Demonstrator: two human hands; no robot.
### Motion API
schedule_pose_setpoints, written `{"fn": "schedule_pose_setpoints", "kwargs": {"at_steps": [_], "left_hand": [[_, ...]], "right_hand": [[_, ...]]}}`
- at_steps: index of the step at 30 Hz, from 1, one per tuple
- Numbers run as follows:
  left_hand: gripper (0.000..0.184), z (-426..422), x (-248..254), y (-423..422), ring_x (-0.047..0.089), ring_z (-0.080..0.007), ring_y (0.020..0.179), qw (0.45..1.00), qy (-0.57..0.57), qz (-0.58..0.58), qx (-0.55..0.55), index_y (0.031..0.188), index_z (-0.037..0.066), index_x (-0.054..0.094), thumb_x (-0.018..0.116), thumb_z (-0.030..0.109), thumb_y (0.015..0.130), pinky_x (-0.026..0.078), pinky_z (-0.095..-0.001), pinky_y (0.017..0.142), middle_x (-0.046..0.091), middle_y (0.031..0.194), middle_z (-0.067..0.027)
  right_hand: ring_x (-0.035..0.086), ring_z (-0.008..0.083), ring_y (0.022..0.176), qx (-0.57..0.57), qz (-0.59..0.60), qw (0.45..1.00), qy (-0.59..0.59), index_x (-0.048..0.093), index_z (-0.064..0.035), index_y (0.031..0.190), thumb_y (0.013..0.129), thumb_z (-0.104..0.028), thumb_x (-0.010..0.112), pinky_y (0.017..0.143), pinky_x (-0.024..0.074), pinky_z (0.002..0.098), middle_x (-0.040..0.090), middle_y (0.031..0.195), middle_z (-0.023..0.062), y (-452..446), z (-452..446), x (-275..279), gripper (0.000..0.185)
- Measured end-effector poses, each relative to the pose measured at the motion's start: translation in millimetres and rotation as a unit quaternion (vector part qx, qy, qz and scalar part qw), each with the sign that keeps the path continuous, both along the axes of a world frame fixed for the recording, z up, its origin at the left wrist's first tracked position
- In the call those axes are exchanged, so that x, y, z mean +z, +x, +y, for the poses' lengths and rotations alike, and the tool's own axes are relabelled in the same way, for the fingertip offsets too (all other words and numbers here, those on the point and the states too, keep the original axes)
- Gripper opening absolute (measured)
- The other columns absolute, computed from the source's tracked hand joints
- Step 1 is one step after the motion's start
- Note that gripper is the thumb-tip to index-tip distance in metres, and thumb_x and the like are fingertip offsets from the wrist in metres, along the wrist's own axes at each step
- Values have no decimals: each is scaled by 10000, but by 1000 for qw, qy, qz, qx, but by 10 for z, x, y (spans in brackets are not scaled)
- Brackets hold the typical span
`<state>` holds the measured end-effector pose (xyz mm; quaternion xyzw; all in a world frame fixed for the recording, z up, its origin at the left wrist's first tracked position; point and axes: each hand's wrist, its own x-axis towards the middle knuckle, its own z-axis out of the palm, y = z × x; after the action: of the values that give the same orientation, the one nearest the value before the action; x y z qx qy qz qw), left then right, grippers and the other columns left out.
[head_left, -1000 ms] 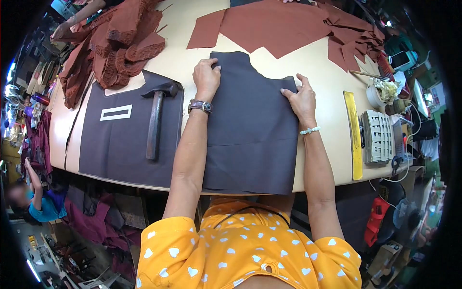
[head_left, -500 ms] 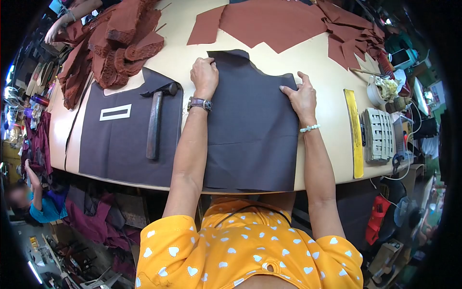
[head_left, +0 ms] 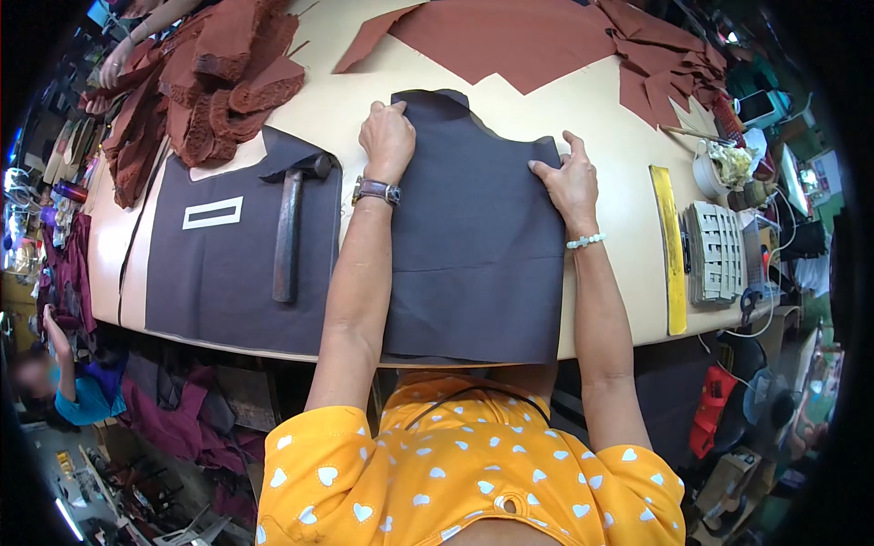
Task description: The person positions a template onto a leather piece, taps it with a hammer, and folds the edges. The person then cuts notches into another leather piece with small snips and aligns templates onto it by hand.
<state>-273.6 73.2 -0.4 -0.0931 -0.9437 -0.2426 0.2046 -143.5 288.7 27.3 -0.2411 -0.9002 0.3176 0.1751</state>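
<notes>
A dark fabric panel point(head_left: 478, 237) with a curved neckline cutout lies in front of me at the table's near edge. My left hand point(head_left: 387, 144) pinches its upper left edge, fingers closed on the cloth. At the upper right edge, my right hand point(head_left: 572, 187) has its thumb on top of the cloth, with the index finger stretched out and the other fingers partly hidden. To the left is another dark fabric piece point(head_left: 237, 282), its top corner folded over. A hammer point(head_left: 288, 237) and a white rectangular frame-shaped template point(head_left: 213, 213) rest on it.
Rust-brown cloth pieces point(head_left: 510, 41) spread across the far side, and a rumpled rust-brown pile point(head_left: 205, 86) sits at the far left. A yellow ruler point(head_left: 668, 250) and a stack of cut-out pieces point(head_left: 717, 255) lie right. Another person's hand point(head_left: 114, 65) is beside the pile.
The rust-brown piece at the far edge has shifted left, its edge now slanting. The other person's hand has moved by the pile. My hands keep nearly the same places on the panel.
</notes>
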Motion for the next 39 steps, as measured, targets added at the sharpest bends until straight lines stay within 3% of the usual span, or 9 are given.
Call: {"fn": "schedule_pose_setpoints", "kwargs": {"at_steps": [9, 34, 37, 39], "left_hand": [[276, 65, 38, 28, 614, -347, 790, 997, -79, -10, 10, 1040, 159, 674, 486, 128, 841, 501, -436, 708, 550, 937, -184], [286, 32, -5, 12, 617, -350, 757, 997, -81, 5, 10, 1056, 131, 663, 483, 111, 834, 500, -433, 700, 531, 959, -183], [278, 49, 18, 33, 610, -337, 808, 996, -94, -9, 5, 1064, 122, 654, 500, 135, 833, 501, -419, 704, 522, 943, -180], [222, 53, 56, 67, 563, -334, 929, 996, -86, -14, -4, 990, 72, 651, 503, 136, 837, 478, -450, 746, 520, 995, -188]], "right_hand": [[637, 312, 838, 11, -1, 1000, -10, 457, -32, 1235, 652, -228, 743, 761, 491, 386, 647, 891, 181, -10, 15, -7, 679], [639, 301, 863, 6, -11, 1000, 21, 442, -54, 1256, 650, -279, 771, 760, 498, 393, 653, 914, 173, -20, -2, -19, 725], [641, 303, 848, 16, -6, 1000, 19, 432, -51, 1260, 658, -272, 764, 752, 499, 396, 653, 889, 177, 0, -6, -33, 722], [644, 309, 824, 18, 3, 1000, 21, 426, -47, 1263, 668, -263, 757, 744, 501, 399, 655, 854, 174, 8, -13, -15, 715]]}}
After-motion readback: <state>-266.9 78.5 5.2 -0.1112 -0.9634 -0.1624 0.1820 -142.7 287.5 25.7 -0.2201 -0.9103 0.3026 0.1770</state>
